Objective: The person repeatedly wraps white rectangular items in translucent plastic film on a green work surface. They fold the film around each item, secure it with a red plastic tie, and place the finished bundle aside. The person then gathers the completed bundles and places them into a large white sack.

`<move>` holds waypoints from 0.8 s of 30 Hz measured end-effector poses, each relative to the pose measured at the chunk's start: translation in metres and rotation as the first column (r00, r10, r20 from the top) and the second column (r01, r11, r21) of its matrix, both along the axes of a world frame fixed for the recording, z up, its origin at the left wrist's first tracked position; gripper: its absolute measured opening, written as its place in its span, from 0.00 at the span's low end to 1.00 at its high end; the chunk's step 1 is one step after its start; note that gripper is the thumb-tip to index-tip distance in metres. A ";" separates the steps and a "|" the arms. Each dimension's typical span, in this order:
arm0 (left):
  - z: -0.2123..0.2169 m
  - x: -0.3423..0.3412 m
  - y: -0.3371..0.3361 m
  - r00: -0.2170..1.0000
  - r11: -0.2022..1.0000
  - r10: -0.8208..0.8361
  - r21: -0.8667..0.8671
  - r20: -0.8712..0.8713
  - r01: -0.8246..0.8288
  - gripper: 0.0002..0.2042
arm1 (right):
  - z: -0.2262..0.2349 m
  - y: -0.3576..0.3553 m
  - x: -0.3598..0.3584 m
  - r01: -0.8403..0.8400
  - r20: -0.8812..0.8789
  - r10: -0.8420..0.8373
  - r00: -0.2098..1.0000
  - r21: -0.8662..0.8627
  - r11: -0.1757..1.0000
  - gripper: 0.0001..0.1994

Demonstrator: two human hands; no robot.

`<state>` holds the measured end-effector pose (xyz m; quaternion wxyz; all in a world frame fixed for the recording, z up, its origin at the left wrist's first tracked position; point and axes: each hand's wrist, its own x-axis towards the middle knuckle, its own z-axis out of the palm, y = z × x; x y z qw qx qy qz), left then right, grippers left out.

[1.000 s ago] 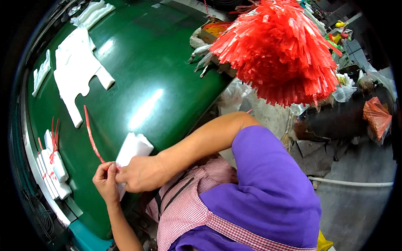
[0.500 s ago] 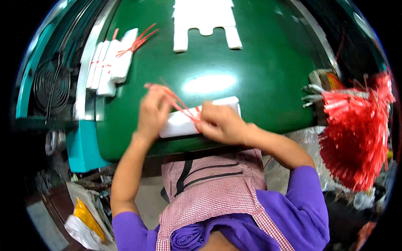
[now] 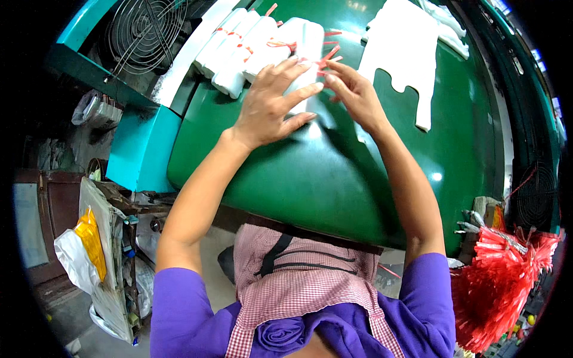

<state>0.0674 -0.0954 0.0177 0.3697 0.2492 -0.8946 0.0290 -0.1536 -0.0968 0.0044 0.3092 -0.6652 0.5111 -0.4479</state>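
Observation:
A folded white plastic-bag bundle (image 3: 309,40), tied round with a thin red strip (image 3: 327,56), lies at the right end of a row of similar tied bundles. My left hand (image 3: 274,104) rests over its near end with fingers spread and stretched out. Beside the strip's loose ends is my right hand (image 3: 355,98), its fingers loosely bent and apart, fingertips close to the strip. Whether they touch it I cannot tell. My left fingers hide part of the bundle's near end.
The green tabletop (image 3: 286,179) carries a stack of flat white vest-shaped bags (image 3: 403,45) at the far right. More tied white bundles (image 3: 230,45) lie far left, near a round wire guard (image 3: 146,36). A bunch of red strips (image 3: 495,286) hangs at the right edge.
Both hands have moved from the near table edge to the row at the far left, and the tied bundle now lies there. My hands have loosened from the red strip. The view has turned left.

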 end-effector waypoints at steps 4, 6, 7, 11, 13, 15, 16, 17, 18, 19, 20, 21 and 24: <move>-0.055 0.010 -0.041 0.961 0.968 0.241 0.044 0.133 -0.249 0.07 | -0.009 -0.043 -0.068 0.249 -0.566 -0.566 0.600 -0.540 0.804 0.18; -0.057 0.010 -0.044 0.964 0.969 0.233 0.055 0.128 -0.242 0.08 | -0.019 -0.027 -0.109 0.359 -0.764 -0.467 0.444 -0.326 0.874 0.15; -0.056 0.009 -0.043 0.967 0.971 0.222 0.065 0.128 -0.232 0.08 | -0.024 -0.016 -0.124 0.238 -0.769 -0.471 0.431 -0.407 0.882 0.14; -0.056 0.016 -0.034 0.952 0.972 0.230 0.007 0.201 -0.236 0.12 | 0.014 0.054 -0.085 0.132 -0.823 -0.144 0.549 -0.085 0.988 0.13; -0.050 0.008 -0.007 0.984 0.990 0.067 0.114 0.162 -0.086 0.16 | 0.037 0.092 -0.068 0.037 -0.753 0.138 0.643 0.210 0.977 0.13; -0.040 0.004 0.037 0.972 0.967 -0.163 0.220 0.168 0.124 0.22 | 0.039 0.115 -0.055 0.000 -0.589 0.180 0.788 0.291 0.957 0.14; -0.044 0.008 0.063 0.934 0.932 -0.289 0.284 0.213 0.224 0.25 | 0.031 0.120 -0.049 -0.085 -0.621 0.139 0.772 0.117 0.990 0.16; -0.029 0.005 0.088 0.871 0.909 -0.391 0.274 0.298 0.315 0.29 | 0.015 0.122 -0.044 -0.161 -0.645 0.086 0.760 -0.059 0.985 0.19; -0.023 0.004 0.108 0.806 0.845 -0.502 0.374 0.312 0.382 0.33 | 0.003 0.122 -0.038 -0.209 -0.720 0.141 0.680 -0.006 0.978 0.24; -0.020 0.004 0.120 0.769 0.794 -0.547 0.495 0.332 0.351 0.35 | 0.001 0.120 -0.034 -0.223 -0.756 0.148 0.638 0.002 0.975 0.25; -0.017 0.004 0.124 0.763 0.795 -0.543 0.507 0.350 0.334 0.35 | -0.011 0.112 -0.040 -0.134 -0.771 -0.001 0.637 -0.113 0.985 0.26; -0.013 -0.001 0.123 0.751 0.792 -0.553 0.507 0.361 0.339 0.36 | -0.024 0.100 -0.057 -0.029 -0.779 -0.168 0.604 -0.233 0.972 0.27; -0.011 -0.008 0.127 0.753 0.810 -0.536 0.485 0.382 0.331 0.37 | -0.047 0.066 -0.105 0.121 -0.653 -0.234 0.720 -0.214 0.969 0.28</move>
